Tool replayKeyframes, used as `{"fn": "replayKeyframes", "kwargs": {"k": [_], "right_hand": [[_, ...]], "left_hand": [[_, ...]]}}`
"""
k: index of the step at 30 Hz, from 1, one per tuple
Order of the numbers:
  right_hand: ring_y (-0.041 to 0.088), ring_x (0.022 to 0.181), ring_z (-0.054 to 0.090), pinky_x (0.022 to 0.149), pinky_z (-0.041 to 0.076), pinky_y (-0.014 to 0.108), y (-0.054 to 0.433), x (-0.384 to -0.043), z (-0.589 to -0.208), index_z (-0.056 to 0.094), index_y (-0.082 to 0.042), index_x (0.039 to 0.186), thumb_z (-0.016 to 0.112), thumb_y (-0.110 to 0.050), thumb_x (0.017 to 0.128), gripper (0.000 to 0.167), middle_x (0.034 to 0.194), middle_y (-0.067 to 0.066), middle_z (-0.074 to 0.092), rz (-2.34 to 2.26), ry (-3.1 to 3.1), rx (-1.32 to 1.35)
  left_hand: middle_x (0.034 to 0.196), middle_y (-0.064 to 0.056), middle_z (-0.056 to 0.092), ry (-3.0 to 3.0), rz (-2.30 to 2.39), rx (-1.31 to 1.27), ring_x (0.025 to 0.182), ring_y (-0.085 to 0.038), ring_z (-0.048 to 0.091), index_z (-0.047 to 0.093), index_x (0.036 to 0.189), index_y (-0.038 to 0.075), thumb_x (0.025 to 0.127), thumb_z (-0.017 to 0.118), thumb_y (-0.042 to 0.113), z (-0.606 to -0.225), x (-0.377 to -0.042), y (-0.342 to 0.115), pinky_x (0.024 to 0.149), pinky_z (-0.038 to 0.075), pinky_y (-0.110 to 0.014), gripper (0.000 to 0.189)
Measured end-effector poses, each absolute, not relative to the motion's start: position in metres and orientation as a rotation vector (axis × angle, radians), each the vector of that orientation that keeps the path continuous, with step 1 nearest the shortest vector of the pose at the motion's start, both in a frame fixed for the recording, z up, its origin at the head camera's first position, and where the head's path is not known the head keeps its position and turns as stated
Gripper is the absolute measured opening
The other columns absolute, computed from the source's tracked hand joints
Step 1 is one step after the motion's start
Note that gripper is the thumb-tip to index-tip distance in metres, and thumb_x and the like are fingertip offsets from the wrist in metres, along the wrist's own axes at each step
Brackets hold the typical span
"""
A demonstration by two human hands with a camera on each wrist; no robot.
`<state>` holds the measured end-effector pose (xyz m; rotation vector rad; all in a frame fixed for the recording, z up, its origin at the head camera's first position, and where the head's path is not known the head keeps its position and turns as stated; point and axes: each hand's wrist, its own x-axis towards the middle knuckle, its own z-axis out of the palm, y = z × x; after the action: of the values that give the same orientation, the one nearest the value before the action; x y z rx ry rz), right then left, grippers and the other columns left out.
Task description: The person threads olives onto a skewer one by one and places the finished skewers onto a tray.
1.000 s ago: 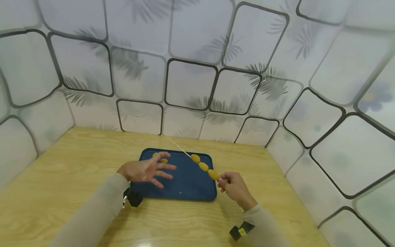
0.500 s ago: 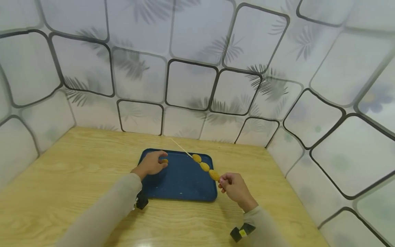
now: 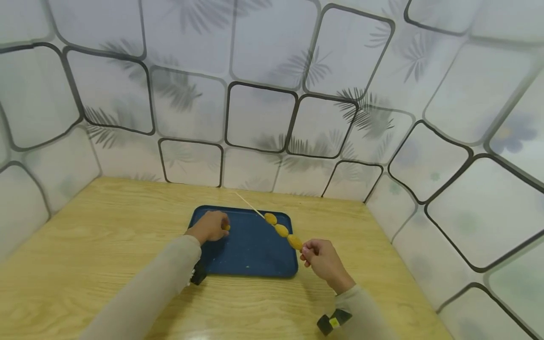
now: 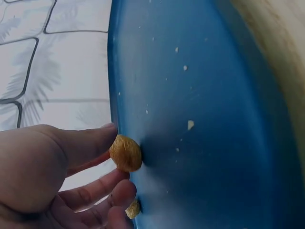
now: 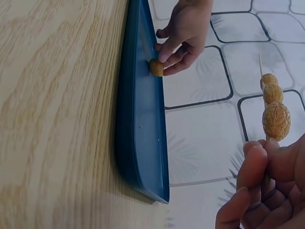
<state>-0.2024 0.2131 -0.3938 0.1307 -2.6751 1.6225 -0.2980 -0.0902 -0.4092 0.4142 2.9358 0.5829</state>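
Note:
Over the left part of the blue tray, my left hand pinches a wrinkled golden-brown dried fruit between thumb and fingers, low at the tray surface. A second golden fruit shows partly behind the fingers in the left wrist view. My right hand, off the tray's right side, grips the lower end of a thin wooden skewer. Three wrinkled fruits are threaded on it just above the fingertips. The skewer's bare end points away and to the left, tilted over the tray.
A light wood-grain table carries the tray. Small pale crumbs dot the tray floor. A patterned wall closes off the back and right side. Each wrist wears a small black device.
My left hand has come from spread open above the tray, turned palm down and closed its fingers on a fruit, shifting it slightly toward me. The right hand holds the skewer nearly still.

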Motion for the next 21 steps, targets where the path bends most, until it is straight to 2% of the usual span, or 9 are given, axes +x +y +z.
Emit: {"fn": "replayKeyframes", "kwargs": {"k": [3,6,10,14,17,21], "right_hand": [[0.018,0.061,0.055,0.054,0.047,0.027,0.213,-0.202,-0.393,0.064,0.009,0.093,0.054,0.002,0.098,0.013,0.073,0.009,0.06,1.631,-2.675,0.137],[0.018,0.062,0.055,0.054,0.046,0.026,0.213,-0.202,-0.394,0.063,0.01,0.094,0.053,0.002,0.098,0.014,0.074,0.009,0.06,1.636,-2.679,0.153],[0.018,0.063,0.055,0.057,0.052,0.033,0.216,-0.203,-0.396,0.063,0.011,0.094,0.052,0.003,0.098,0.014,0.073,0.008,0.06,1.637,-2.682,0.152],[0.018,0.063,0.056,0.059,0.054,0.038,0.218,-0.204,-0.398,0.062,0.012,0.094,0.052,0.004,0.097,0.013,0.073,0.008,0.059,1.633,-2.676,0.155],[0.018,0.063,0.055,0.057,0.052,0.034,0.218,-0.203,-0.398,0.062,0.012,0.094,0.052,0.004,0.097,0.013,0.074,0.009,0.059,1.642,-2.675,0.162],[0.017,0.063,0.055,0.057,0.051,0.032,0.217,-0.201,-0.4,0.061,0.012,0.094,0.052,0.004,0.098,0.013,0.075,0.01,0.059,1.657,-2.68,0.176]], "left_hand": [[0.102,-0.01,0.062,2.944,0.552,0.401,0.102,-0.032,0.057,0.065,0.099,0.007,0.087,0.074,0.014,-0.412,-0.299,-0.088,0.085,0.049,-0.045,0.016],[0.099,-0.009,0.061,2.955,0.553,0.397,0.098,-0.029,0.056,0.063,0.093,0.009,0.086,0.075,0.012,-0.415,-0.299,-0.088,0.082,0.049,-0.044,0.014],[0.098,-0.008,0.064,2.916,0.801,0.382,0.091,-0.026,0.06,0.064,0.103,0.007,0.088,0.073,0.013,-0.417,-0.299,-0.091,0.078,0.051,-0.043,0.019],[0.095,-0.009,0.068,2.74,1.276,0.359,0.077,-0.021,0.065,0.061,0.12,0.003,0.094,0.065,0.012,-0.413,-0.298,-0.093,0.066,0.054,-0.036,0.029],[0.099,-0.012,0.068,2.595,1.526,0.362,0.077,-0.022,0.065,0.059,0.126,0.0,0.096,0.061,0.012,-0.407,-0.294,-0.095,0.063,0.054,-0.035,0.032],[0.112,-0.02,0.064,2.439,1.663,0.375,0.089,-0.027,0.065,0.056,0.127,-0.002,0.099,0.058,0.015,-0.399,-0.286,-0.099,0.067,0.054,-0.039,0.033]]}}
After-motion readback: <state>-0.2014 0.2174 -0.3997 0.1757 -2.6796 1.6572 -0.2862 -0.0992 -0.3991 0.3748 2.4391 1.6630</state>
